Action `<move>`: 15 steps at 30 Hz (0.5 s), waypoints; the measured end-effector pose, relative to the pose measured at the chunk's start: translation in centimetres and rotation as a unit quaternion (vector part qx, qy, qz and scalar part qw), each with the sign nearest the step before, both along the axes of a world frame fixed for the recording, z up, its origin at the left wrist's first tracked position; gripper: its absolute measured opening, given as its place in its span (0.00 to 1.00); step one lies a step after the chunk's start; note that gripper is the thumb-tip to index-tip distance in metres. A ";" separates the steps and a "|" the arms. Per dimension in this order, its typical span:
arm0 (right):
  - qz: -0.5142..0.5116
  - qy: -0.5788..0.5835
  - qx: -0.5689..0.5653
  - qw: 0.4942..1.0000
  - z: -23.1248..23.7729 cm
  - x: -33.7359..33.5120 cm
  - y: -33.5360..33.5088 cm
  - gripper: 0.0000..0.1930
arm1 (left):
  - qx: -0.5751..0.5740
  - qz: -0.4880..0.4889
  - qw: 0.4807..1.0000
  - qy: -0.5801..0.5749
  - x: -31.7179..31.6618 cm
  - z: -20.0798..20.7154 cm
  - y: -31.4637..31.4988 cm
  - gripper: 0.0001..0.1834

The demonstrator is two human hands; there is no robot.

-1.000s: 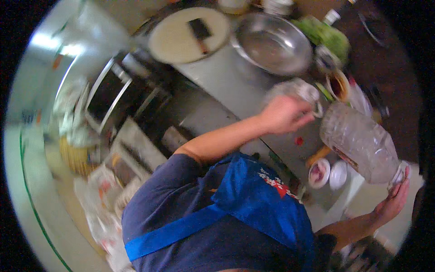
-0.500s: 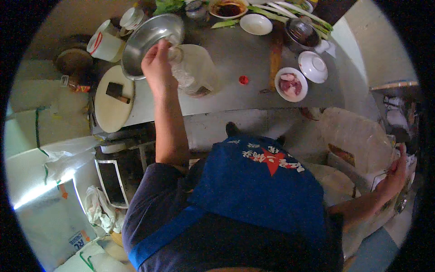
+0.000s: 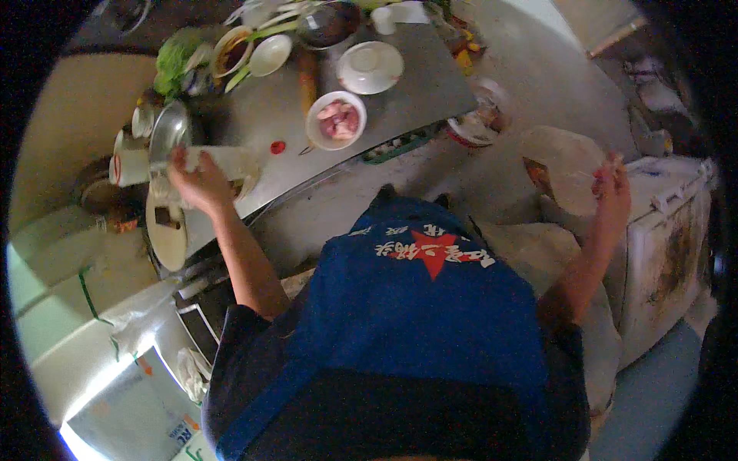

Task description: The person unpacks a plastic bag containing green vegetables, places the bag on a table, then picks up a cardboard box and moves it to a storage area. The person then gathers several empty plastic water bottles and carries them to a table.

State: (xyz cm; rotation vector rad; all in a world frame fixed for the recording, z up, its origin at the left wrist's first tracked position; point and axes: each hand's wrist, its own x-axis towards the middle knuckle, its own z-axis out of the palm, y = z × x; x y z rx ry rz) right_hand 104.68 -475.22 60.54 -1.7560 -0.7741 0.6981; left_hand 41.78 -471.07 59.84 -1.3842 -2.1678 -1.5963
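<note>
My left hand (image 3: 201,183) is raised over the left end of the counter, thumb and fingers apart. It overlaps a translucent plastic jug (image 3: 231,163) and is close to the steel mixing bowl (image 3: 171,131). Off to the right, away from the counter, my right hand (image 3: 613,184) is held up with its fingers bent together. Something small and pale seems to show at the fingertips, too blurred to name. Beside that hand is a translucent rounded container or cover (image 3: 561,163) with a brownish patch.
A bowl of raw meat (image 3: 338,121), a white plate (image 3: 370,67) and a dark sauce bowl (image 3: 231,52) stand on the counter (image 3: 269,115). A red bit (image 3: 277,147) lies there too. A cutting board (image 3: 167,238) lies at left. A stained white cabinet (image 3: 665,246) stands right.
The view has turned right, so the counter things appear shifted left. My left hand has loosened from a pinch to parted fingers. My right hand has come up from the far right.
</note>
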 end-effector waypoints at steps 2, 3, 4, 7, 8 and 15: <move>-0.017 0.037 0.002 0.999 -1.4 1.2 0.2 0.22 | -0.118 -0.130 0.984 0.004 7.2 -3.2 0.9 0.22; -0.024 0.053 -0.010 0.998 -2.0 1.9 0.3 0.22 | -0.210 -0.159 0.964 0.045 10.8 -4.9 1.3 0.21; -0.025 0.071 -0.011 0.997 -2.7 2.5 0.4 0.21 | -0.305 -0.220 0.924 0.062 14.2 -6.5 1.2 0.21; -0.015 0.078 -0.034 0.996 -4.5 4.2 1.0 0.20 | -0.426 -0.418 0.802 0.024 23.0 -10.5 0.7 0.21; -0.022 0.087 -0.051 0.995 -5.0 4.8 1.2 0.20 | -0.421 -0.505 0.752 0.050 25.4 -11.7 0.9 0.20; -0.023 0.099 -0.133 0.986 -6.5 10.5 4.2 0.20 | -0.468 -0.650 0.598 -0.020 37.4 -16.1 7.5 0.15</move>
